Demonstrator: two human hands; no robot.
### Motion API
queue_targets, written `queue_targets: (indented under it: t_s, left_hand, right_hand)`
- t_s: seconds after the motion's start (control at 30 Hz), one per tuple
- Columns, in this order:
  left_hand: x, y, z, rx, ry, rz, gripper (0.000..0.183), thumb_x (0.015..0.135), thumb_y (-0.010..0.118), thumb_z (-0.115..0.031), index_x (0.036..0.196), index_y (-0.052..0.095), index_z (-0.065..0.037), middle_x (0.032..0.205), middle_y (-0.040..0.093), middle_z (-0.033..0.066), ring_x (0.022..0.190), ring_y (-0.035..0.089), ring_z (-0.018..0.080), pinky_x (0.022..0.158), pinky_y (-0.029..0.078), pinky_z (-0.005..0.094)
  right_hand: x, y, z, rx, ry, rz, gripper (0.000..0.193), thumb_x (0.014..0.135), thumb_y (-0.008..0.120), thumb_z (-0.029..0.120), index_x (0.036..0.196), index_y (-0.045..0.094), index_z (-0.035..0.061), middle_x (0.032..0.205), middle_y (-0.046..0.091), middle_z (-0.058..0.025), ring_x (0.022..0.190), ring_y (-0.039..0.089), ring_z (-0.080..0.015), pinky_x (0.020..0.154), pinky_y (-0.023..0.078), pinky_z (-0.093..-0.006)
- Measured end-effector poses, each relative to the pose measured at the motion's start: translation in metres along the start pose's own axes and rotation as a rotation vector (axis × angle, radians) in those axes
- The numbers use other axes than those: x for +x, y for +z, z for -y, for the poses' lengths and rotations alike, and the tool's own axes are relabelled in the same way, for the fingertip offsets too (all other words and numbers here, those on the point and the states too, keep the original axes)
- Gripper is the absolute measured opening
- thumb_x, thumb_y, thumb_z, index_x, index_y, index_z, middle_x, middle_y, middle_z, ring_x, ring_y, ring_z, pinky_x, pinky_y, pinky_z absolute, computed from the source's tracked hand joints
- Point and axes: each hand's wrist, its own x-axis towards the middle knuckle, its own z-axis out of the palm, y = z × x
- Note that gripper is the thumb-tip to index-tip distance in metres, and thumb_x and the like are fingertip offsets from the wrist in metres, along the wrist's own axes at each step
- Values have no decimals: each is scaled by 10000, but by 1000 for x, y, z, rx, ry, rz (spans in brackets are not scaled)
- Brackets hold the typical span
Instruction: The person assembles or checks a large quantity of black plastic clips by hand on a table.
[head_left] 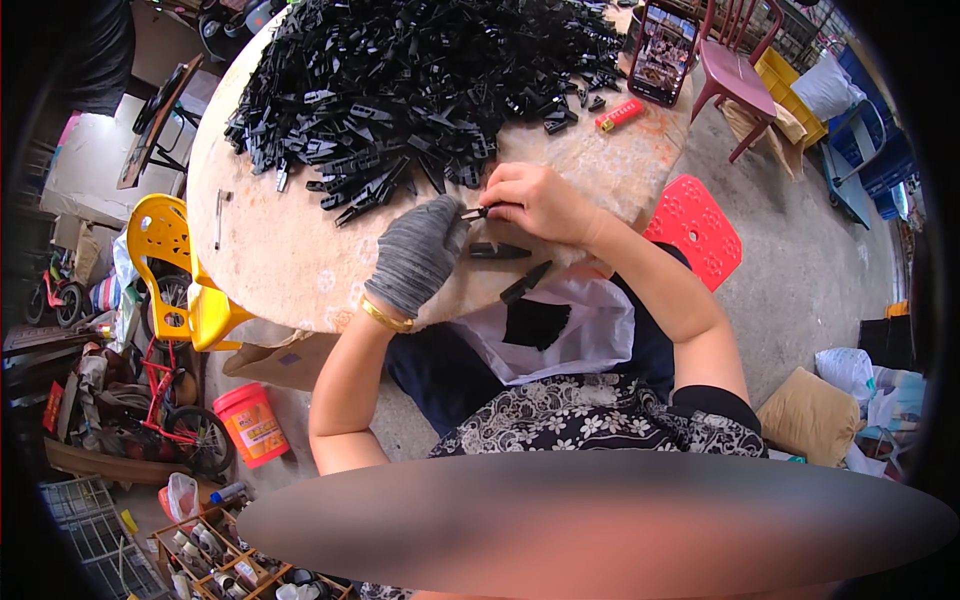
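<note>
My left hand [418, 250], in a grey knit glove, is closed round one end of a small black plastic piece [476, 212] at the table's near edge. The fingers of my right hand [540, 203], bare, pinch its other end; most of the piece is hidden between the hands. Two larger black plastic pieces [500, 251] lie just below them by the table edge. Beyond my hands rises a big heap of similar black plastic pieces [400, 90]. Across my lap hangs an open white bag [602, 325] with black material inside.
On the round cloth-covered table [265, 265] are a red lighter [619, 115], an upright phone [664, 50] and a pen [220, 218]. A yellow chair [160, 235] stands left, a red stool [697, 230] right, and an orange-red bucket [250, 425] on the floor.
</note>
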Motion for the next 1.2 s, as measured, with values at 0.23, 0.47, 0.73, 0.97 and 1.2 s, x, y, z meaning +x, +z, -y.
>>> queue_targets:
  t_s: [0.23,0.47,0.73,0.97,1.2]
  left_hand:
    - [18,-4,-3,201,96,116,171,811,600,-193,888,597,-41,831,616,154,754,598,325,663,467,413]
    - [42,-3,0,206,47,348,170,788,597,-174,868,575,-25,767,620,182,742,615,341,671,484,427]
    - [52,1,-18,328,68,375,149,761,616,-136,847,610,-14,795,634,202,774,629,331,699,498,409]
    - [60,8,-14,393,136,417,117,767,580,-99,836,626,-15,793,647,187,779,640,316,711,512,392]
    - [63,12,-23,483,78,471,183,756,630,-143,890,577,-32,780,636,174,735,630,324,667,504,405]
  right_hand:
    - [-7,-5,1,4,72,-77,143,722,664,79,852,643,24,833,598,-108,796,591,-294,718,483,-359]
    - [-3,0,10,-117,-79,-116,101,755,616,99,828,642,33,815,589,-99,797,585,-280,707,474,-363]
    - [-16,1,11,-408,-1,-119,82,740,616,122,788,615,55,847,590,-75,820,573,-270,752,449,-369]
    - [-5,2,18,-414,-30,-78,110,738,626,173,781,609,73,839,576,-58,835,562,-256,749,434,-370]
    - [-18,0,10,-287,41,-111,98,736,624,147,818,638,95,881,594,-53,868,569,-260,781,435,-376]
